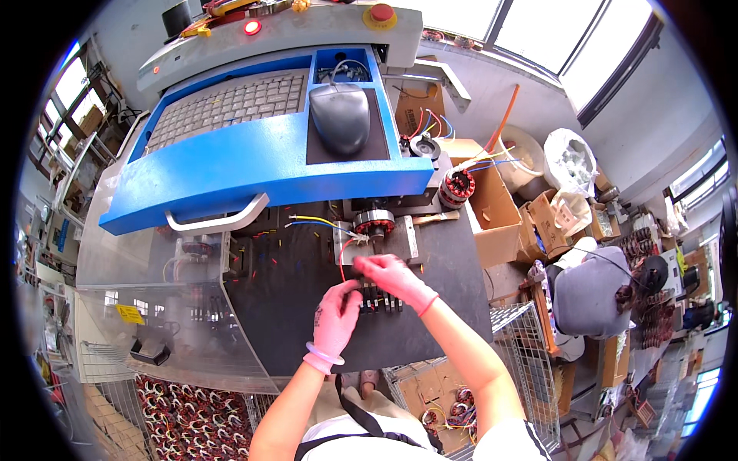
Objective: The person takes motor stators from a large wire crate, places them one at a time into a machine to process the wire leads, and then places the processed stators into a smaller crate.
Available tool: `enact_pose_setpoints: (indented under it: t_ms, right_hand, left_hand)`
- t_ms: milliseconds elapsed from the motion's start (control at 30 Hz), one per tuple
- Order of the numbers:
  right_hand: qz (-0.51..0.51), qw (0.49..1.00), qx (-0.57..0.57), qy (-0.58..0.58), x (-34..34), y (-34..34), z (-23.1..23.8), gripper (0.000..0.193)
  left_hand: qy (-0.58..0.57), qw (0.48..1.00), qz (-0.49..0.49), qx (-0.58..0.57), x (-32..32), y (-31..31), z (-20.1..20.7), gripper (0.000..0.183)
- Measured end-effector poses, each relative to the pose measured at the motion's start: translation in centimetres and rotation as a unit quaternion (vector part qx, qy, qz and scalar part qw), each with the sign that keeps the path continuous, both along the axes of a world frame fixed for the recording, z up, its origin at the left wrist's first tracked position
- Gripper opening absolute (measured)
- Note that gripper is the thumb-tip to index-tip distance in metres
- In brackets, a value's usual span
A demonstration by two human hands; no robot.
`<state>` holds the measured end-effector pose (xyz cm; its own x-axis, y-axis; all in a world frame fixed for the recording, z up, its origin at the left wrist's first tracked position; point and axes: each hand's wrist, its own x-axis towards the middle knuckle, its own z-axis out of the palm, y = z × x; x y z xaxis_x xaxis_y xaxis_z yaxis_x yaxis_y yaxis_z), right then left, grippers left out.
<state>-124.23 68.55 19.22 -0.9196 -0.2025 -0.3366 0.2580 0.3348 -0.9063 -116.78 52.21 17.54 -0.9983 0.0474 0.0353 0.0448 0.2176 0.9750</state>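
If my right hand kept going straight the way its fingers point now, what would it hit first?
Most likely the red wire, which shows just left of the right hand; whether both are at the same height is unclear from this view.

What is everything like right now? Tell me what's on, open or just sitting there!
Left hand: pink-gloved, fingers bent
Right hand: pink-gloved, close to the left hand
Wound metal ring: mounted, wires sticking out
Round red light: lit
Red knob: can't tell whether pressed
Mouse: sitting on a dark pad
Keyboard: uncovered, in the blue tray
Cardboard box: open
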Motion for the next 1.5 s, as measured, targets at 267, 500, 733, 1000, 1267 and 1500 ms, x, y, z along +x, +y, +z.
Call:
enact_pose_setpoints:
  t_ms: [267,500,733,1000,1267,1500]
  right_hand:
    - [0.089,0.994,0.066,0.025,-0.9,1.5,2.3,0.024]
    - [0.123,0.977,0.132,0.114,-0.4,2.5,0.9,0.018]
    - [0.137,0.967,0.164,0.140,-0.3,2.7,0.0,0.018]
    - [0.146,0.954,0.205,0.161,-0.3,2.6,-0.4,0.018]
    - [0.146,0.952,0.228,0.143,0.0,2.0,-0.1,0.018]
    - [0.144,0.951,0.224,0.159,-0.2,1.9,-0.7,0.018]
  left_hand:
    - [0.062,0.960,-0.136,-0.238,3.3,1.4,1.3,0.040]
    - [0.066,0.831,-0.167,-0.526,4.8,3.1,-3.3,0.064]
    - [0.108,0.773,-0.172,-0.601,5.1,3.6,-5.4,0.062]
    - [0.106,0.745,-0.170,-0.636,5.1,4.5,-6.6,0.058]
    - [0.105,0.745,-0.171,-0.636,5.1,4.3,-6.7,0.056]
    - [0.113,0.771,-0.149,-0.608,5.1,4.2,-7.0,0.054]
